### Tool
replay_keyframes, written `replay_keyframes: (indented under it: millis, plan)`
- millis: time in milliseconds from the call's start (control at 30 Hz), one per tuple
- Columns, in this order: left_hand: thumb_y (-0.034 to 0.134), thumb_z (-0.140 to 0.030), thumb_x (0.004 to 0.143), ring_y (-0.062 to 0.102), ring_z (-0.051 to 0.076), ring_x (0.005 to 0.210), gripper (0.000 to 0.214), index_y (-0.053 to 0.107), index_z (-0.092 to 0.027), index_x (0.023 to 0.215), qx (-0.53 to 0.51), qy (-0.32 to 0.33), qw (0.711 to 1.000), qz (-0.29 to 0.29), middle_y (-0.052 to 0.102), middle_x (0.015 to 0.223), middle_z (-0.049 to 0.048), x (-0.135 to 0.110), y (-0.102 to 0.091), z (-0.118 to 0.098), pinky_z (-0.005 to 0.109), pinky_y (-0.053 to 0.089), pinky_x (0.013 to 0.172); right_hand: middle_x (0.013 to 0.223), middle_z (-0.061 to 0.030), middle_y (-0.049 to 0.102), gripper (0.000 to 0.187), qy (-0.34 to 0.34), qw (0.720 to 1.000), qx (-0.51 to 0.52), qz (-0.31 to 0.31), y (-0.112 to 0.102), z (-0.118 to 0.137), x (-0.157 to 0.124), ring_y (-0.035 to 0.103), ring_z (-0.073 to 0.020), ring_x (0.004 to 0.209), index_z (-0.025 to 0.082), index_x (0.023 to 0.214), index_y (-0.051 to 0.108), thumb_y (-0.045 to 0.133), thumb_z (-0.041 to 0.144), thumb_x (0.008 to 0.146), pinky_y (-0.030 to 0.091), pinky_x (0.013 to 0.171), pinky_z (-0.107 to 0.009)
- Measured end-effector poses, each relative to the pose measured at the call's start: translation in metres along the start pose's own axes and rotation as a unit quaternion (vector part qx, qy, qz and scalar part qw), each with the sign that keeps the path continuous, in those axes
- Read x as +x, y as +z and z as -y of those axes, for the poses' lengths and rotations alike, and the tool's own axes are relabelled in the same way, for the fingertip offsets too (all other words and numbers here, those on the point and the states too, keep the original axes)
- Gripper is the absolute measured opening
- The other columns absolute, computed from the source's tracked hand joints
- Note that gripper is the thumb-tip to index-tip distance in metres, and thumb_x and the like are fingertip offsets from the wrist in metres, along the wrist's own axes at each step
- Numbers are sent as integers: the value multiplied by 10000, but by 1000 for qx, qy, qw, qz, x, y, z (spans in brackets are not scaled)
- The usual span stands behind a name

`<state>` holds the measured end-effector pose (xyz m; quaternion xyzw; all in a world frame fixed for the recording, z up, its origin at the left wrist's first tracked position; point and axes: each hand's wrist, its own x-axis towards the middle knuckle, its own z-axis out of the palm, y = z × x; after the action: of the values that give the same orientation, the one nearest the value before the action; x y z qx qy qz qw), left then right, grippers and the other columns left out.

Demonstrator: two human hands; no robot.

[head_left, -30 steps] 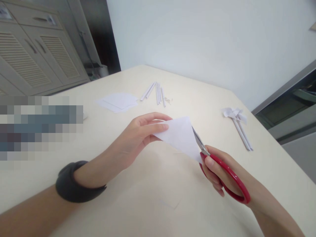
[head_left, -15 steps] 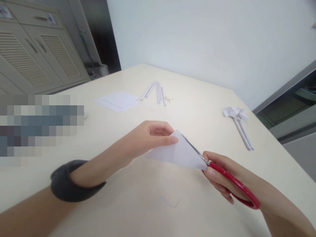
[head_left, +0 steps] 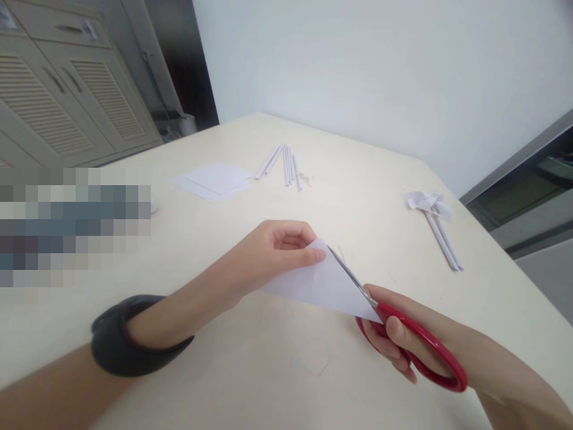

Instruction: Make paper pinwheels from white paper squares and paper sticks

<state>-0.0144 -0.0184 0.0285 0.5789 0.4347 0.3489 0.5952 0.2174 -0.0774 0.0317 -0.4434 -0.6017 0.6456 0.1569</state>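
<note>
My left hand (head_left: 280,254) pinches a white sheet of paper (head_left: 313,283) near its upper corner, thumb on top. The sheet looks folded into a triangle and is held above the table. My right hand (head_left: 398,334) grips red-handled scissors (head_left: 427,340), with fingers in the loops. Their metal blades lie along the right edge of the paper, with the lower corner of the sheet close to the pivot. A thin paper strip (head_left: 342,252) shows just beyond the blades.
On the table (head_left: 215,382) lie a stack of white sheets (head_left: 215,181), several rolled paper sticks (head_left: 289,166), and small rubber-band-like loops (head_left: 305,178). Two paper pinwheels (head_left: 432,206) on sticks rest at the right. A wall (head_left: 358,65) stands behind.
The scissor handles have spread wider and moved slightly down and left. A thin strip now shows beside the blades. My left hand keeps its pinch on the paper.
</note>
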Motion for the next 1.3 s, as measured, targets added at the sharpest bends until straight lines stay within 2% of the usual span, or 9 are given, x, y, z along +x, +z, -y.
replay_keyframes:
  millis: [67, 167, 300, 500, 667, 867, 1033, 1300]
  plan:
    - [649, -274, 718, 518, 102, 538, 155, 561, -191, 621, -5, 11, 1000, 14, 593, 618, -37, 0, -2, 1, 190, 326, 471, 570, 28, 409, 328, 8, 1000, 1, 9, -2, 1, -2, 396, -107, 521, 207, 717, 443, 387, 476, 896, 432, 537, -250]
    - [652, -305, 728, 509, 98, 533, 195, 548, -189, 610, -5, 12, 1000, 18, 586, 607, -37, 0, -4, 1, 187, 325, 468, 584, 21, 428, 341, 19, 1000, 8, 19, -2, -1, -4, 400, -106, 521, 208, 737, 464, 385, 506, 882, 434, 513, -239]
    - [658, -293, 723, 518, 106, 534, 183, 554, -193, 611, -7, 4, 1000, 26, 604, 617, -29, 0, -5, 1, 189, 334, 463, 637, 4, 448, 324, 29, 999, 17, -3, -1, 2, -6, 396, -114, 542, 221, 742, 489, 399, 504, 873, 464, 559, -258]
    - [666, -257, 702, 501, 103, 498, 196, 539, -185, 571, -19, -4, 1000, 5, 592, 578, -27, -1, -1, -1, 185, 324, 439, 585, 1, 436, 431, 91, 991, 31, 92, -10, 19, 5, 379, -127, 518, 232, 651, 465, 362, 602, 847, 465, 556, -276]
    - [655, -297, 715, 512, 113, 509, 187, 556, -195, 594, -12, 11, 1000, 9, 596, 595, -25, -1, -3, 0, 197, 326, 444, 578, -8, 451, 472, 79, 992, 12, 101, -13, 13, 7, 454, -147, 563, 234, 625, 453, 349, 648, 826, 460, 553, -281]
    - [648, -360, 726, 476, 95, 469, 229, 564, -193, 593, 0, 24, 1000, 1, 563, 563, -31, -1, -3, 0, 192, 285, 413, 639, 7, 418, 367, 9, 999, -5, 34, -1, 7, -1, 405, -120, 561, 224, 739, 468, 343, 534, 891, 440, 557, -255]
    - [647, -352, 727, 486, 104, 486, 230, 557, -190, 591, -10, 26, 1000, -10, 565, 571, -22, -1, -2, -1, 188, 306, 420, 663, 6, 434, 325, -37, 998, -6, 46, 1, -7, 6, 384, -103, 546, 195, 836, 463, 383, 506, 889, 438, 520, -238]
    - [649, -340, 732, 467, 89, 456, 219, 561, -192, 597, -14, 29, 999, -13, 562, 562, -31, -1, -3, -1, 180, 285, 394, 643, 30, 418, 274, -40, 999, -31, -12, 8, -7, 13, 404, -79, 500, 195, 779, 428, 399, 434, 910, 439, 488, -226]
